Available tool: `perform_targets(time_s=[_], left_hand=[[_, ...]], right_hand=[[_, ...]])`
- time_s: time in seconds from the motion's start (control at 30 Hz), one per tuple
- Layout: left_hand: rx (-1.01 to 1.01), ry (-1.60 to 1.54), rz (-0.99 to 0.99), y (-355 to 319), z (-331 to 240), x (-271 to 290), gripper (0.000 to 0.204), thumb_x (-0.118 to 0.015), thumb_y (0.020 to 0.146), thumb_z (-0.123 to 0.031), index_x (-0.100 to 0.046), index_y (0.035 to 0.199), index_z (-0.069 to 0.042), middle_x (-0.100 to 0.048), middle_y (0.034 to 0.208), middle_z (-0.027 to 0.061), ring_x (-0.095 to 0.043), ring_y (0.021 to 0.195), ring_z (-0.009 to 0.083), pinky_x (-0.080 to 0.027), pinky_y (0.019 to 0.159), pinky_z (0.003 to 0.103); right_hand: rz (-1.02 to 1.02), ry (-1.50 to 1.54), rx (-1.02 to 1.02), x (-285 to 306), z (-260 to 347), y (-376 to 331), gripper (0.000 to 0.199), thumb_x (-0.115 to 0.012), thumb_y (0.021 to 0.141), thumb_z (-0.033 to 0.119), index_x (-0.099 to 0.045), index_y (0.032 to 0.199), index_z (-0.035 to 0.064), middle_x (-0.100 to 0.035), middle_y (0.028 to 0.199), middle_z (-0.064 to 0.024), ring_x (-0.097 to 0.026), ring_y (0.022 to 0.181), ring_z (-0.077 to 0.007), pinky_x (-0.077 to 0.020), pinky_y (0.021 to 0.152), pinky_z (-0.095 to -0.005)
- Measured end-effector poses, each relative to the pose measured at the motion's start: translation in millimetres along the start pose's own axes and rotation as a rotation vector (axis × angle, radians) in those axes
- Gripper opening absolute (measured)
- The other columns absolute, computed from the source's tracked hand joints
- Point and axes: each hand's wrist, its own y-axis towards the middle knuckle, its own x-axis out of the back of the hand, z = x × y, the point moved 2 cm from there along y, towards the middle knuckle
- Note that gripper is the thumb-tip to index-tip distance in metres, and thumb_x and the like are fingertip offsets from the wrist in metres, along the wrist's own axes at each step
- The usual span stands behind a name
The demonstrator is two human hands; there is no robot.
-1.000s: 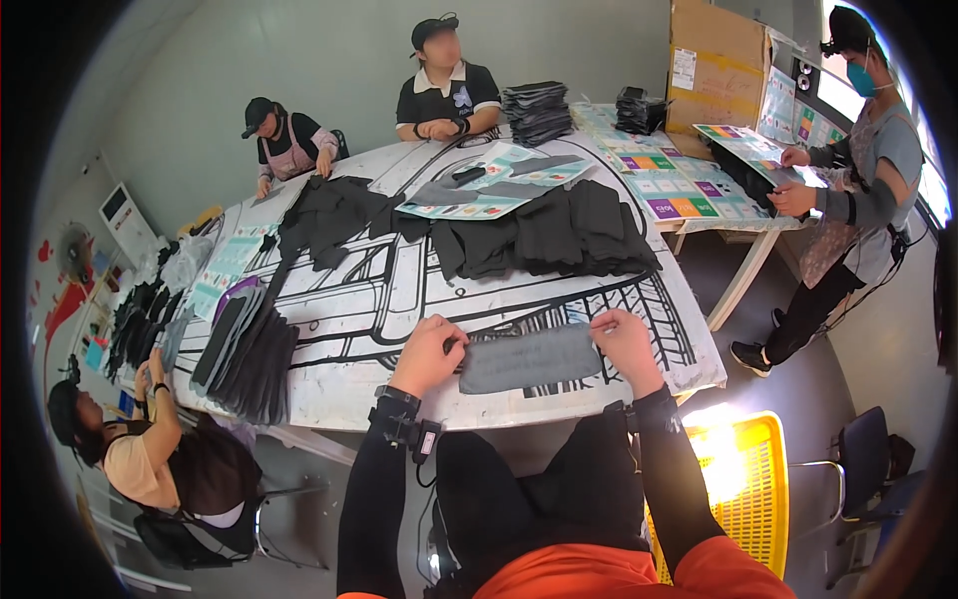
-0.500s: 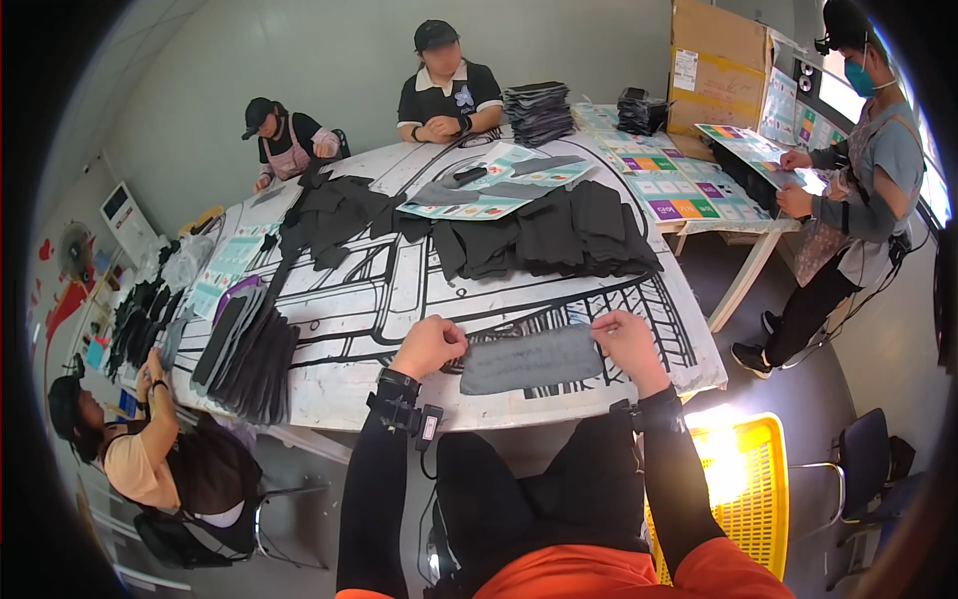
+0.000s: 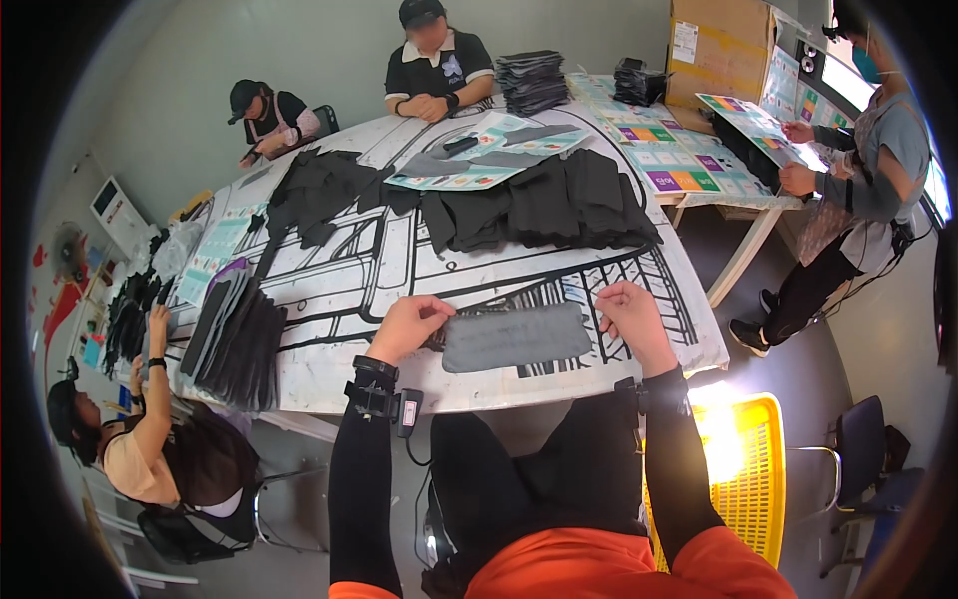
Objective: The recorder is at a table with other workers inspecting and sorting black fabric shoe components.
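A flat grey fabric piece (image 3: 517,339), roughly rectangular with rounded corners, lies on the white table in front of me. My left hand (image 3: 407,327) is at its upper left corner, thumb and fingertips pinched together on the edge. Just off the right edge hovers my right hand (image 3: 635,321); its fingers are bent and a little apart, with nothing seen in them. Beyond the piece, a heap of dark fabric pieces (image 3: 539,208) is spread across the table. Left of my left hand stands a row of dark fabric strips (image 3: 238,339).
Printed boards (image 3: 439,178) with grey pieces lie past the heap. A dark stack (image 3: 531,84) stands at the far edge. A yellow plastic basket (image 3: 743,499) is by my right leg. Co-workers sit left and far; one stands at the right beside a side table (image 3: 689,185).
My right hand has let go of the grey piece's right edge and moved slightly away. The view has shifted a little. The co-worker at the left has raised an arm toward the table.
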Motion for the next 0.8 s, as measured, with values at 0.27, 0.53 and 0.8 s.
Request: perform_targets(time_s=[0.27, 0.53, 0.8], left_hand=[[0.078, -0.267, 0.005, 0, 19, -1, 0.026, -0.052, 0.1, -0.006, -0.073, 0.114, -0.002, -0.072, 0.095, 0.0017, -0.057, 0.078, 0.0062, -0.046, 0.069, 0.022], [-0.012, -0.171, -0.228, -19, 24, 19, 0.022, -0.061, 0.098, -0.007, -0.067, 0.119, -0.002, -0.071, 0.098, 0.0031, -0.061, 0.083, 0.01, -0.049, 0.076, 0.024], [-0.048, -0.091, -0.519, -93, 18, 21, 0.021, -0.063, 0.096, -0.003, -0.068, 0.116, -0.004, -0.067, 0.096, 0.0008, -0.058, 0.085, 0.0078, -0.045, 0.067, 0.023]], right_hand=[[0.002, 0.005, 0.018, -2, -2, 1, 0.012, -0.068, 0.093, 0.004, -0.063, 0.102, -0.003, -0.066, 0.078, -0.0052, -0.061, 0.057, -0.0096, -0.0454, 0.049, -0.0221], [-0.045, 0.036, 0.089, 12, 35, -24, 0.013, -0.068, 0.094, 0.008, -0.065, 0.103, -0.0013, -0.065, 0.077, -0.0037, -0.06, 0.057, -0.0081, -0.0435, 0.05, -0.0215], [-0.08, -0.486, 0.452, 31, 115, 17, 0.019, -0.072, 0.091, 0.014, -0.068, 0.104, 0.0002, -0.072, 0.086, -0.008, -0.069, 0.075, -0.017, -0.0541, 0.072, -0.0301]])
